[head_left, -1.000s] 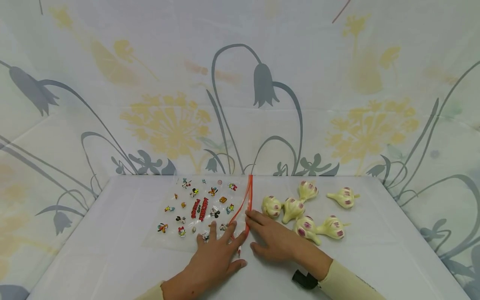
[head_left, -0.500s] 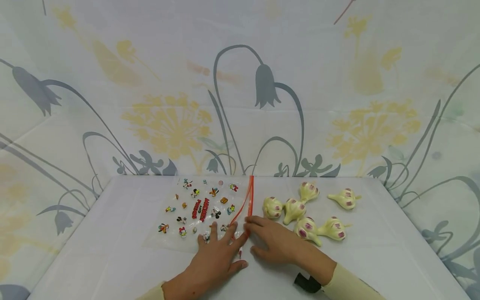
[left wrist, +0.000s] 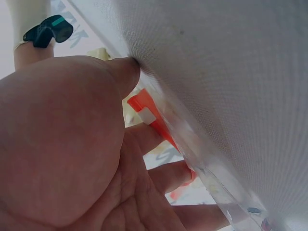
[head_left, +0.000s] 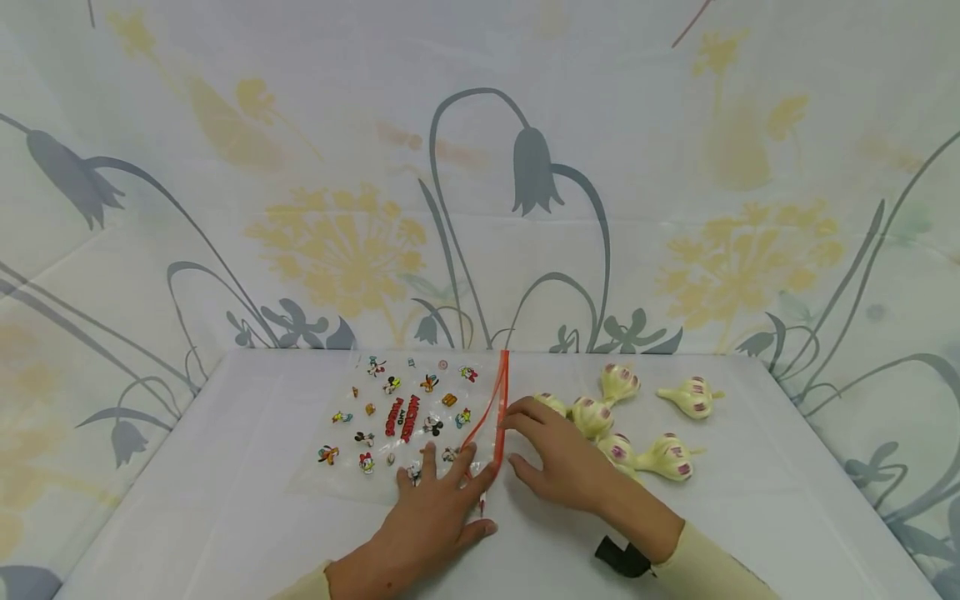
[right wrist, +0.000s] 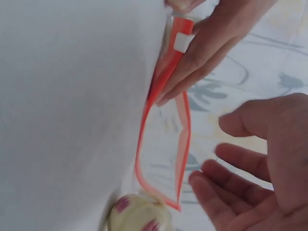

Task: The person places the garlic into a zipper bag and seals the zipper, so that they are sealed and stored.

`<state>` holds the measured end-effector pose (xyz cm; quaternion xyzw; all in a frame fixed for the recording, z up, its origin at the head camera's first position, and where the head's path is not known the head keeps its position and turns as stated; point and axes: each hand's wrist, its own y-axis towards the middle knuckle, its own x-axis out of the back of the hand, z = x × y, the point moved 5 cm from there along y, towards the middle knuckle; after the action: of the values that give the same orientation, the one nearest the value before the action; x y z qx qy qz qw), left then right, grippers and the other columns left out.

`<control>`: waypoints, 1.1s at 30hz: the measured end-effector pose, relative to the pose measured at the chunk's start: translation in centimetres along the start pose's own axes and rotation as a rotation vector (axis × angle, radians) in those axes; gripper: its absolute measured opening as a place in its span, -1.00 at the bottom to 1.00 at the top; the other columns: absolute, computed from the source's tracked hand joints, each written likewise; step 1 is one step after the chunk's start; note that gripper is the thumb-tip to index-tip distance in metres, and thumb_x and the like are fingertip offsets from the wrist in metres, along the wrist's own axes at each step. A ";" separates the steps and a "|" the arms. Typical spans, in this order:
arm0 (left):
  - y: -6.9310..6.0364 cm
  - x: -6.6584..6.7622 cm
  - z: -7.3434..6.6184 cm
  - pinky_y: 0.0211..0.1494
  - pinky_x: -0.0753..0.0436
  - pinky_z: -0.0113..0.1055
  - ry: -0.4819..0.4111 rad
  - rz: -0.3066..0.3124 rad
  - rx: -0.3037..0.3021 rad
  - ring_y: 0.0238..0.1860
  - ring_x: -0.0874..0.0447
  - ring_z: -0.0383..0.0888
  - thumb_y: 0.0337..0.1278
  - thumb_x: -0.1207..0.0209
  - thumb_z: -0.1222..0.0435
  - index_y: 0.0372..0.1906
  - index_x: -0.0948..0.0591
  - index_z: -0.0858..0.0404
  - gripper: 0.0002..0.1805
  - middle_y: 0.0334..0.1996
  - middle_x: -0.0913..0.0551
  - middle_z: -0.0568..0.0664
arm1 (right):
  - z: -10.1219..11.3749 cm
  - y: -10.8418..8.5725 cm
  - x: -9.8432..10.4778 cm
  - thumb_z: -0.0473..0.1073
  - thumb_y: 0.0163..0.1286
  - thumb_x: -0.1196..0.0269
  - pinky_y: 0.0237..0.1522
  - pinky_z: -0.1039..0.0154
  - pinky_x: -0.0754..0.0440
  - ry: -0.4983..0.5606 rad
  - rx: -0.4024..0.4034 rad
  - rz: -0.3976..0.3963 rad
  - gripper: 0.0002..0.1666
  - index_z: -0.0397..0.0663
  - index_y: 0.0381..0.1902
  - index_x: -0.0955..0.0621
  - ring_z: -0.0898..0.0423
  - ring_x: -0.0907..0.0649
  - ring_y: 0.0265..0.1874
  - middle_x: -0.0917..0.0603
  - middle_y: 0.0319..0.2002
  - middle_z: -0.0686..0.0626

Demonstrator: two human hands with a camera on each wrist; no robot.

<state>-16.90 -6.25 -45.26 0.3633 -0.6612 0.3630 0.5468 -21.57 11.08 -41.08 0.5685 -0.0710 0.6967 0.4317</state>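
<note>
A clear zip bag [head_left: 405, 417] printed with cartoon figures lies flat, its orange zip edge [head_left: 504, 383] toward the right. My left hand [head_left: 427, 521] rests on the bag's near right corner with fingers spread. In the right wrist view, the zip's mouth gapes and a white slider [right wrist: 182, 42] sits near the left hand. My right hand [head_left: 562, 458] hovers just right of the zip edge. Its fingers are loosely bent with nothing between them, apart from the bag in the right wrist view [right wrist: 250, 163]. Several garlic bulbs [head_left: 667, 457] lie to the right, some partly hidden behind this hand.
The white table [head_left: 225, 533] ends at a flower-patterned cloth backdrop [head_left: 480, 250]. One garlic bulb [head_left: 692, 397] lies apart at the far right. A black strapped device [head_left: 622, 557] is on my right wrist.
My right hand dipped slightly nearer along the zip edge, then rose and moved forward and right, now covering parts of some garlic bulbs. The left hand stays in place.
</note>
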 end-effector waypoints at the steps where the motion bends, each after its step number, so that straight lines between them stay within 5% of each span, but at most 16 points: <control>1: 0.0 0.0 0.0 0.10 -0.42 0.67 0.003 -0.001 -0.001 0.45 -0.27 0.63 0.34 -0.20 -0.32 0.61 -0.39 -0.19 -0.20 0.61 -0.33 0.07 | -0.2 0.1 0.1 -0.27 0.30 -0.49 0.23 0.06 -0.66 -0.011 -0.006 -0.025 -0.52 -0.11 0.17 -0.66 0.08 -0.63 0.18 -0.62 0.18 0.00; 9: -0.1 0.2 -0.1 0.12 -0.41 0.67 0.006 0.005 0.002 0.45 -0.27 0.63 0.34 -0.22 -0.31 0.61 -0.38 -0.20 -0.19 0.61 -0.33 0.07 | -1.3 0.0 0.4 -0.28 0.15 -0.61 0.30 -0.05 -0.62 -0.121 -0.075 -0.128 -0.29 -0.20 0.25 -0.61 -0.13 -0.56 0.30 -0.57 0.28 -0.20; 33: -0.2 0.3 -0.3 0.14 -0.41 0.66 0.004 -0.006 -0.008 0.46 -0.26 0.63 0.37 -0.19 -0.30 0.62 -0.37 -0.17 -0.20 0.62 -0.32 0.07 | -3.4 -0.5 -0.6 -0.41 0.10 -0.58 0.28 -0.15 -0.60 -0.127 -0.168 -0.079 -0.17 -0.25 0.36 -0.56 -0.26 -0.58 0.28 -0.52 0.34 -0.30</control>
<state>-16.65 -6.16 -44.88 0.3624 -0.6604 0.3596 0.5507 -23.70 13.07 -42.98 0.5757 -0.1339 0.6334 0.4994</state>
